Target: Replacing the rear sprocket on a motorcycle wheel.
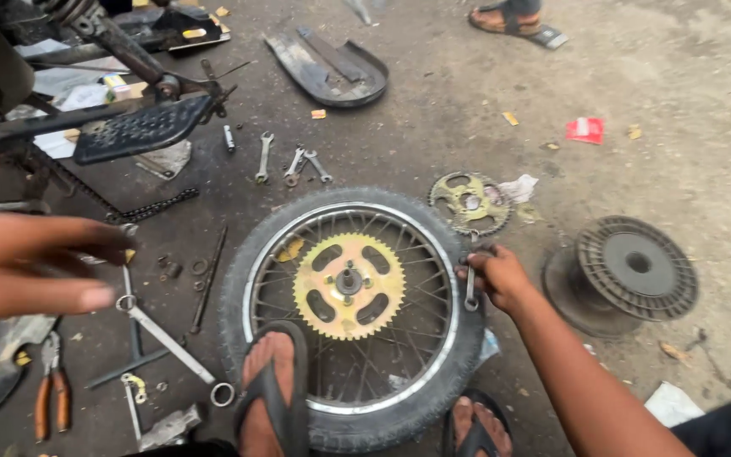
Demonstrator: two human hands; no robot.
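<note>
Oily concrete floor [653, 101]; wheel [353, 317] lies flat, gold sprocket [349, 286] seated, old sprocket [469, 202] off beside it; right hand [494, 275] grips a spanner [470, 283]; left hand [31, 264] grip wide, empty.

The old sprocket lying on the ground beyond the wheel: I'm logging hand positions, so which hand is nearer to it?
Right. The right hand grips a spanner at the wheel rim, just below the old sprocket. The left hand hovers far across, over the tools.
</note>
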